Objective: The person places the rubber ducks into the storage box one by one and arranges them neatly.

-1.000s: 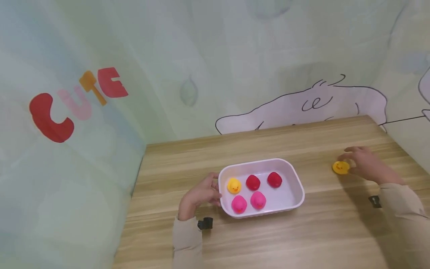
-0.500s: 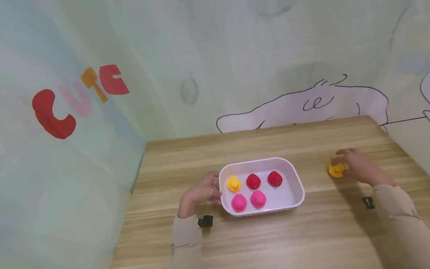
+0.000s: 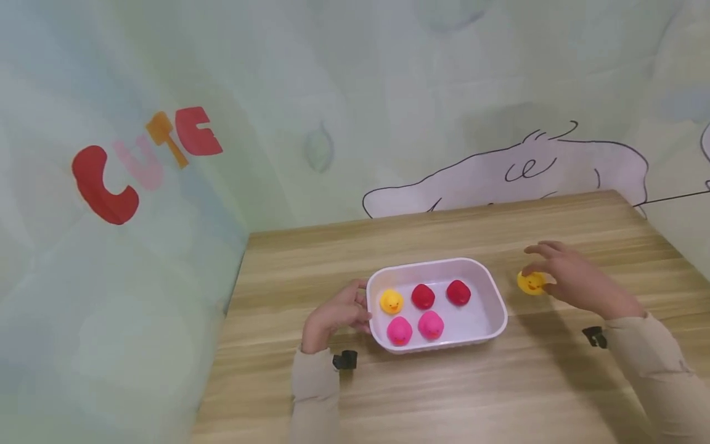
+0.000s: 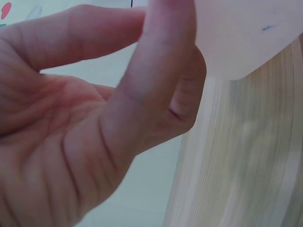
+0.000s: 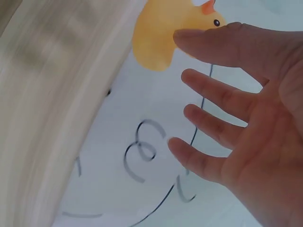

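My right hand (image 3: pixel 574 283) pinches a yellow rubber duck (image 3: pixel 531 284) at the right of the head view. In the right wrist view the thumb crosses the duck (image 5: pixel 154 35), and the other fingers spread away from it. To the left of it is a white plastic tray (image 3: pixel 471 324) with rounded corners. My left hand (image 3: pixel 337 313) holds the tray's left end, thumb near the rim; its fingertips are partly hidden. Inside the tray are another yellow duck (image 3: pixel 391 302), two red ducks (image 3: pixel 423 296) and two pink ducks (image 3: pixel 431 325).
The tray stands on a wood-grain table (image 3: pixel 444 394). A pale printed curtain (image 3: pixel 310 74) rises along the table's back and left edges. Small black wrist devices (image 3: pixel 345 360) sit at both sleeves.
My right hand has moved left with the yellow duck, closer to the tray. The left hand stays at the tray's left end, and the head view has shifted slightly.
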{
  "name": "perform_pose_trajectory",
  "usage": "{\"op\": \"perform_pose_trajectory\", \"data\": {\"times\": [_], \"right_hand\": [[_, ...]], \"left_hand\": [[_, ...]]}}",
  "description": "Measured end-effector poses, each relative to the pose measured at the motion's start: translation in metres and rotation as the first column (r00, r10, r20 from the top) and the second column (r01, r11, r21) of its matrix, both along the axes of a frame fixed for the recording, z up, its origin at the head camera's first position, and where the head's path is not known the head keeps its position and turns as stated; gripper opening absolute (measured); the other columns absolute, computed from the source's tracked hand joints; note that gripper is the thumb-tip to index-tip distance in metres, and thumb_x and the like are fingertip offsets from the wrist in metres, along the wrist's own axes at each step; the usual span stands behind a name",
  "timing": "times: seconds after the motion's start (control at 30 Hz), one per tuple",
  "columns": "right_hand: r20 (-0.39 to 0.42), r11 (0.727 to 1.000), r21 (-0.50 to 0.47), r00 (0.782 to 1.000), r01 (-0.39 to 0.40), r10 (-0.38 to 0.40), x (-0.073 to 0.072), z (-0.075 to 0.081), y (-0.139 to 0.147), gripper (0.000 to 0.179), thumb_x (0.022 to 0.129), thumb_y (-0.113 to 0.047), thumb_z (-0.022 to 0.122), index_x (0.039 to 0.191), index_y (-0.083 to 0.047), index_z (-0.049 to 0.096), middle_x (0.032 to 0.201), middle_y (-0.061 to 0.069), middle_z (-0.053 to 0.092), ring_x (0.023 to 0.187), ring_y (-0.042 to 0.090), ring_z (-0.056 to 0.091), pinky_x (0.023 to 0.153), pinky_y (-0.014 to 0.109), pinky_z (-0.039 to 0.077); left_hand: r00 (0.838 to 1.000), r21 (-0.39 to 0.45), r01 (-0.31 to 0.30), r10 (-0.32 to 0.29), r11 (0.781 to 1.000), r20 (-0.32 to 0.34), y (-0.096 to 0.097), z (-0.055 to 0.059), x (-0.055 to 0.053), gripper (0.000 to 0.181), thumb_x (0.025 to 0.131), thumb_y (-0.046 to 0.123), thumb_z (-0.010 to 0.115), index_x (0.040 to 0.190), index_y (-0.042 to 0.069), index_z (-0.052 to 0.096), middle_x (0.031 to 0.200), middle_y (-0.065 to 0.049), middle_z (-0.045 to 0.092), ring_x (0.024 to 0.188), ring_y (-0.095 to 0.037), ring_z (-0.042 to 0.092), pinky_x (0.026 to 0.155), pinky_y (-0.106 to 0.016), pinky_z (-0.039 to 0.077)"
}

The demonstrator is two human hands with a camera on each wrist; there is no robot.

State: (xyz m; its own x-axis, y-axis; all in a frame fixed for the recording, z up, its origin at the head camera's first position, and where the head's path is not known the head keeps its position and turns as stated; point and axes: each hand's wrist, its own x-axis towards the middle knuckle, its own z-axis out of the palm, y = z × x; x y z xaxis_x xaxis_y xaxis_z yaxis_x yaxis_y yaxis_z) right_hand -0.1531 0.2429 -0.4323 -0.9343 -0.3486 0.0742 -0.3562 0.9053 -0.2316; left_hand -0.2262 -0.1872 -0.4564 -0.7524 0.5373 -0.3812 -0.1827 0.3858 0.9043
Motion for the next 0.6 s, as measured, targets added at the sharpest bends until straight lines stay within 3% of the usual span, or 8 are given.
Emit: {"op": "perform_pose_trajectory", "data": {"times": [0.37, 0.5, 0.6], "right_hand": [[-0.040, 0.993, -0.049, 0.994, -0.104, 0.102, 0.007, 0.016, -0.060, 0.041, 0.070, 0.012, 0.085, 0.103, -0.012, 0.078, 0.135, 0.022, 0.056, 0.132, 0.049, 0.038, 0.094, 0.064, 0.054], [-0.034, 0.989, -0.026, 0.988, -0.149, 0.148, 0.008, 0.008, -0.081, 0.041, 0.069, 0.011, 0.085, 0.101, -0.015, 0.079, 0.137, 0.018, 0.056, 0.134, 0.047, 0.037, 0.096, 0.066, 0.053], [-0.030, 0.980, -0.010, 0.980, -0.198, 0.197, 0.007, -0.003, -0.093, 0.040, 0.069, 0.007, 0.086, 0.100, -0.017, 0.080, 0.142, 0.018, 0.050, 0.137, 0.047, 0.031, 0.104, 0.071, 0.044]], "left_hand": [[1.000, 0.017, -0.002, 0.002, 1.000, 0.015, 0.003, -0.001, 0.000, 0.064, 0.085, -0.018, 0.056, 0.143, -0.012, 0.030, 0.100, -0.026, 0.055, 0.060, -0.021, 0.063, 0.067, -0.043, 0.066], [1.000, 0.011, 0.000, 0.000, 1.000, 0.019, 0.000, 0.001, 0.000, 0.064, 0.085, -0.019, 0.056, 0.143, -0.013, 0.030, 0.100, -0.026, 0.055, 0.060, -0.021, 0.062, 0.069, -0.044, 0.066], [1.000, 0.001, 0.007, -0.007, 1.000, 0.006, 0.000, 0.003, 0.000, 0.065, 0.086, -0.017, 0.057, 0.145, -0.011, 0.030, 0.099, -0.024, 0.055, 0.062, -0.021, 0.062, 0.069, -0.043, 0.066]]}}
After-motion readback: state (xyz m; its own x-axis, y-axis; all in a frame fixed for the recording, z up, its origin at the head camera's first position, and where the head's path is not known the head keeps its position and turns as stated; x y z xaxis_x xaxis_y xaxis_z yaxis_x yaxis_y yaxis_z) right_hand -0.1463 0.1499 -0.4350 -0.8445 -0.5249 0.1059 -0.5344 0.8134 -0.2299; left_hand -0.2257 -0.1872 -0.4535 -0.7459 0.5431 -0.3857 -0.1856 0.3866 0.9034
